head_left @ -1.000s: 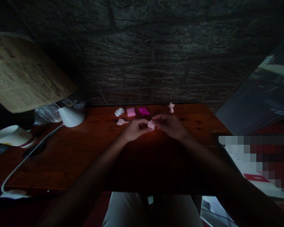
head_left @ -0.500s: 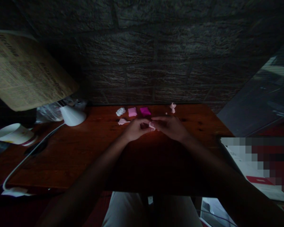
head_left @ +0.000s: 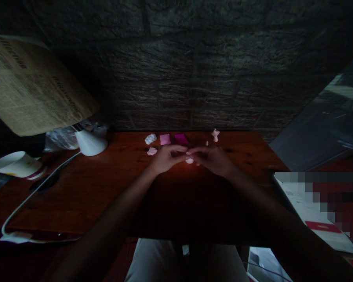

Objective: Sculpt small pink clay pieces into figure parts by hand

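My left hand (head_left: 166,157) and my right hand (head_left: 212,158) meet over the middle of the wooden table (head_left: 106,188). Both pinch a small pale pink lump (head_left: 190,159) between their fingertips. Behind the hands lie a white lump (head_left: 150,138), a light pink block (head_left: 165,139) and a magenta block (head_left: 181,138) in a row. A pale pink scrap (head_left: 152,150) lies just left of my left hand. A small pink figure (head_left: 215,134) stands at the back right, with a tiny pink bit (head_left: 206,143) near it.
A white lamp base (head_left: 90,143) with a white cord (head_left: 29,196) stands at the back left, under a brown cardboard box (head_left: 32,94). A white cup (head_left: 16,164) sits at the far left. Papers (head_left: 312,211) lie at the right. A dark brick-patterned wall (head_left: 194,70) closes the back.
Both hands have drawn closer, fingertips now meeting on the pink lump, which sits lower between them. The view shifted slightly.
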Motion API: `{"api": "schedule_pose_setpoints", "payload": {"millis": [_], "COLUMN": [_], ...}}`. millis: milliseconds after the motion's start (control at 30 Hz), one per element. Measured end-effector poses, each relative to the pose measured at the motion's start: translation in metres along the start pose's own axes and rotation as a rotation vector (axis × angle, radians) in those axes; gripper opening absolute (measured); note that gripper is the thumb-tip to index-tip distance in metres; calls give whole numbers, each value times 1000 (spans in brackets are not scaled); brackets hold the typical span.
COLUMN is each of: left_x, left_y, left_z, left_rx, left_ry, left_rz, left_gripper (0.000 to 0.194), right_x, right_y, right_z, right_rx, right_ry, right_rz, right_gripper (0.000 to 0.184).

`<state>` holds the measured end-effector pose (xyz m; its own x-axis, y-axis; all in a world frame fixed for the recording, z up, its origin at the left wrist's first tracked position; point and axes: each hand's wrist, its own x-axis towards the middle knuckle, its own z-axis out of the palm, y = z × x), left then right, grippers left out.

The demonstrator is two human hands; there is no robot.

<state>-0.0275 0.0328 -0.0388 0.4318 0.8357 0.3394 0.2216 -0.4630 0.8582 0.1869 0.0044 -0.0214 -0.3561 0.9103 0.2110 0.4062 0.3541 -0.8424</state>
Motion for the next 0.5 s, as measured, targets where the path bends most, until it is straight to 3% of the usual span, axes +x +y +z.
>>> {"api": "schedule_pose_setpoints", "payload": {"millis": [133, 500], "left_x": [-1, -1], "left_y": [3, 6], "left_z": [-4, -2], "left_rx": [33, 75], "left_ry": [-59, -33], "left_rz": [-20, -30], "left_gripper": [18, 16], "right_x": [0, 0], "right_y": [-2, 0], "right_z": [-6, -7], "right_rx": [-15, -10], "right_ry": [-16, -51], "right_rz": [15, 29], "right_gripper": [26, 23]}}
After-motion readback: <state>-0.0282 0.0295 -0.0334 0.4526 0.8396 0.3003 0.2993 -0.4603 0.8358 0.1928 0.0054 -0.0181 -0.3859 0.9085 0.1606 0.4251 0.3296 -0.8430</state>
